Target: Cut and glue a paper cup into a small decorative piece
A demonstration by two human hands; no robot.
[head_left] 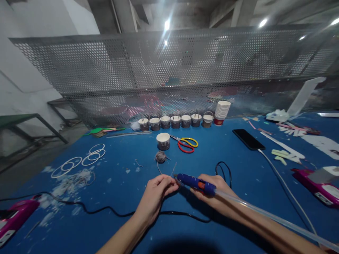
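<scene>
My right hand (215, 187) is wrapped round a blue glue gun (196, 182), and a long clear glue stick (254, 204) runs back from it over my forearm. The gun's tip points left, close to the fingertips of my left hand (160, 188). Those fingers are pinched on a thin grey yarn, whose free end sticks up near the tip. Just beyond lies a small ball of grey yarn (160, 156). Behind the ball stands a white paper cup with a grey-wrapped outside (163, 141). Scissors with one red and one yellow handle (187, 144) lie right of the cup.
A row of wrapped cups (175, 122) and a cup stack (221, 113) line the perforated metal screen (169, 67). White rings (92, 155) lie at left. A phone (248, 139) with cable and a magenta power strip (317, 187) are at right. A black cord (106, 211) crosses the table.
</scene>
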